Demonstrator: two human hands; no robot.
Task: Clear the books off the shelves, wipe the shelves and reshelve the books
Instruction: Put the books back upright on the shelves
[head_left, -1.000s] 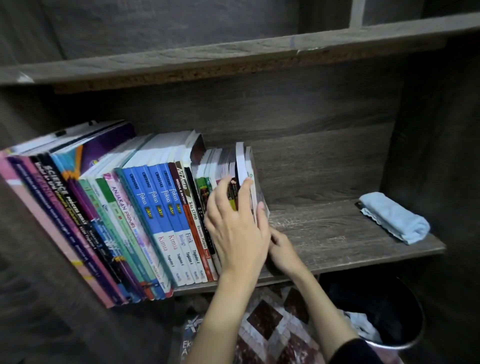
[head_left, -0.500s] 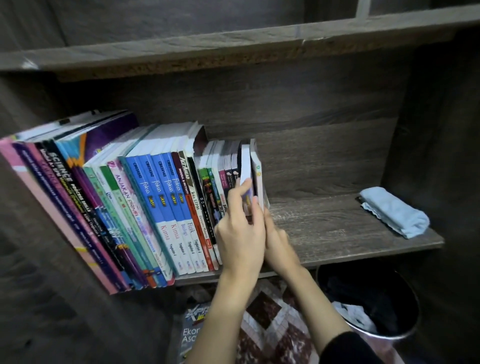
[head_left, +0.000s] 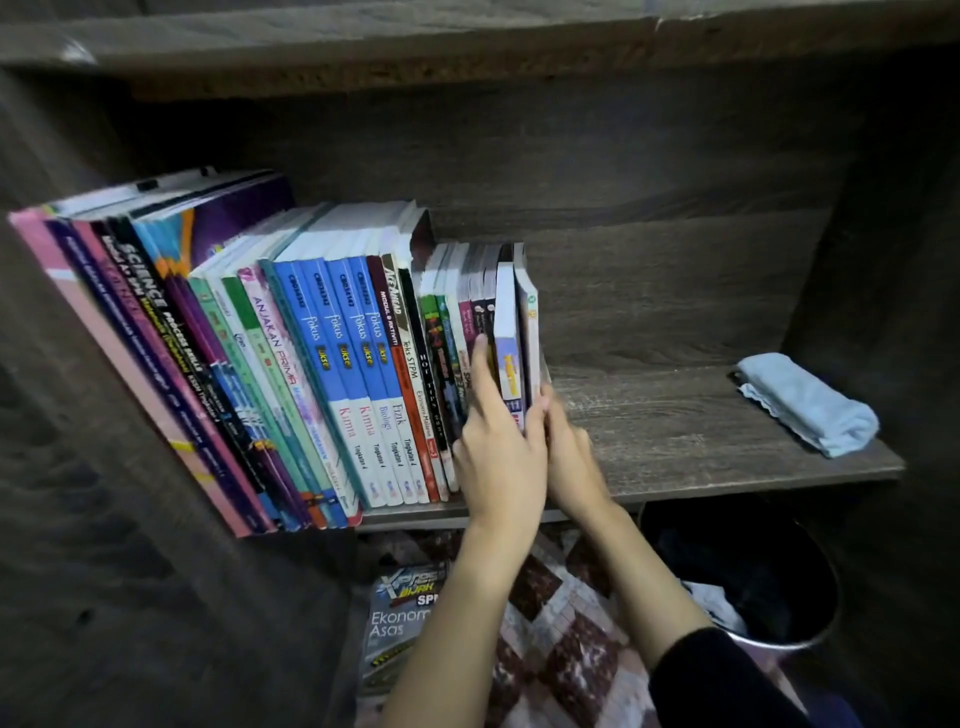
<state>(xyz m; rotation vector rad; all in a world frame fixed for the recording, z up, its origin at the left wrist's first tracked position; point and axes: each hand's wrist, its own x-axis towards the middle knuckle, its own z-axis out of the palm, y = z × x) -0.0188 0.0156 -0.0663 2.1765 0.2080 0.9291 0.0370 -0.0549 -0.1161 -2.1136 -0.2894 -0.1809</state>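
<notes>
My left hand (head_left: 501, 452) and right hand (head_left: 571, 457) pinch the upright small paperback (head_left: 508, 332), spine facing me, against the row of books (head_left: 311, 364).

A row of books (head_left: 322, 364) stands spines outward on the left half of the dark wood-grain shelf (head_left: 675, 441), leaning left. The rightmost small paperbacks (head_left: 511, 332) stand nearly upright, and the shelf's right half lies bare except for a folded light-blue cloth (head_left: 805, 402) at its far right end.
</notes>
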